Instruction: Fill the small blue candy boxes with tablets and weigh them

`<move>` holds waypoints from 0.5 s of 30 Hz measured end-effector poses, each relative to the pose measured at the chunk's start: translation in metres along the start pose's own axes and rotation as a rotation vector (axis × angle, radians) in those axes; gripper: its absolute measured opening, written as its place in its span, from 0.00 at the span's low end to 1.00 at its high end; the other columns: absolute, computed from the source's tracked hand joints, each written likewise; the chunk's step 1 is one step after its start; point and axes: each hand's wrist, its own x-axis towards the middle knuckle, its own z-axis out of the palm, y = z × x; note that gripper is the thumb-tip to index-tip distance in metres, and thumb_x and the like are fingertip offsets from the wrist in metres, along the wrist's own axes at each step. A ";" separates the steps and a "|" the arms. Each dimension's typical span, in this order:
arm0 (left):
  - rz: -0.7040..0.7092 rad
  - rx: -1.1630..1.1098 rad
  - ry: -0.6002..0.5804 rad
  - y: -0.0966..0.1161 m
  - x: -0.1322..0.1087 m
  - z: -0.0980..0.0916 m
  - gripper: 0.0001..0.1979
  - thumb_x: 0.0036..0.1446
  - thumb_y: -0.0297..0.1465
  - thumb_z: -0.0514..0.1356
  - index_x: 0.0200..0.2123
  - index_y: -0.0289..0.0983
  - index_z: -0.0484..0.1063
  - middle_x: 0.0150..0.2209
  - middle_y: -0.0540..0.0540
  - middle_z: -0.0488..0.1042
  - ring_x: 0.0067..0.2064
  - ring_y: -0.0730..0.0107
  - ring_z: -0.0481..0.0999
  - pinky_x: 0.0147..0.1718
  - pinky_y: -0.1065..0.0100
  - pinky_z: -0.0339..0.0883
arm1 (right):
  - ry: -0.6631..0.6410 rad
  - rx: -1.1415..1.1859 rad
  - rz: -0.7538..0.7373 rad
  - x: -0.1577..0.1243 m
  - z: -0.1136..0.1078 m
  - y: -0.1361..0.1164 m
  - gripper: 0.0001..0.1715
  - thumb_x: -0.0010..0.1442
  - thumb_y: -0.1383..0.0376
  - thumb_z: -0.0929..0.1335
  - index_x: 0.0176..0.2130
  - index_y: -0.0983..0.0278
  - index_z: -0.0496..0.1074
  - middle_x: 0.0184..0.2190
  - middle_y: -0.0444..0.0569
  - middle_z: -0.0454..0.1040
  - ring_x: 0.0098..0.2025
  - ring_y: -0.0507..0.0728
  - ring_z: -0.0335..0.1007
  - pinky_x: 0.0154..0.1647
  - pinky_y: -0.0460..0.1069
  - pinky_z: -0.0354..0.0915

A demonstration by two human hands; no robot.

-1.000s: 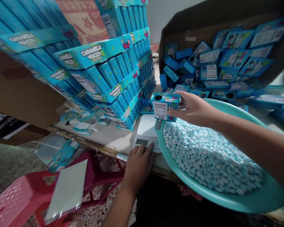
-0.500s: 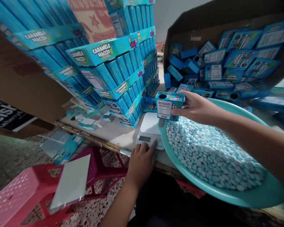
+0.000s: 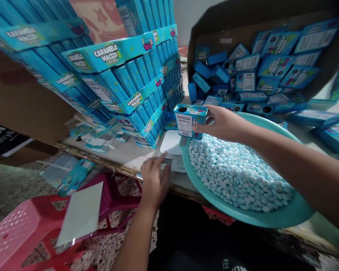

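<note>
My right hand grips a blue candy box by its right end. A round dark hole shows in the top of this box, and a white nutrition label faces me. It is held above the back of a white kitchen scale, near the rim of a teal basin. White and pale blue candies lie heaped in that basin, under my right forearm. My left hand, slightly blurred, hovers at the scale's front left corner, holding nothing, its fingers apart and partly covering the display.
Tall stacks of blue candy trays stand behind the scale at left. A tipped cardboard carton full of blue boxes lies at the back right. Pink and red plastic stools stand left, below the table edge, with a white sheet on top.
My left hand has come off the scale's buttons and moved left, its fingers lifting. The right hand still holds the candy box above the scale. The whole view has shifted slightly.
</note>
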 end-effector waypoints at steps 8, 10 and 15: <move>-0.043 -0.592 -0.022 0.025 0.071 -0.003 0.48 0.49 0.42 0.72 0.67 0.41 0.51 0.62 0.36 0.66 0.63 0.55 0.68 0.62 0.54 0.63 | -0.041 0.078 -0.336 -0.009 0.031 -0.007 0.25 0.60 0.60 0.72 0.55 0.65 0.69 0.48 0.52 0.77 0.46 0.59 0.74 0.44 0.51 0.68; -0.075 -0.594 0.031 0.026 0.079 -0.002 0.38 0.47 0.41 0.73 0.58 0.37 0.63 0.53 0.38 0.74 0.54 0.57 0.76 0.56 0.56 0.69 | -0.055 0.062 -0.337 -0.008 0.034 -0.007 0.20 0.63 0.60 0.70 0.53 0.65 0.70 0.48 0.53 0.77 0.48 0.59 0.73 0.45 0.51 0.68; -0.164 -0.615 0.297 0.000 0.091 0.006 0.30 0.44 0.43 0.73 0.47 0.37 0.70 0.43 0.42 0.79 0.46 0.60 0.80 0.50 0.58 0.74 | -0.280 -0.245 -0.271 -0.006 0.017 -0.001 0.27 0.63 0.56 0.68 0.57 0.66 0.70 0.55 0.59 0.68 0.51 0.65 0.70 0.48 0.56 0.67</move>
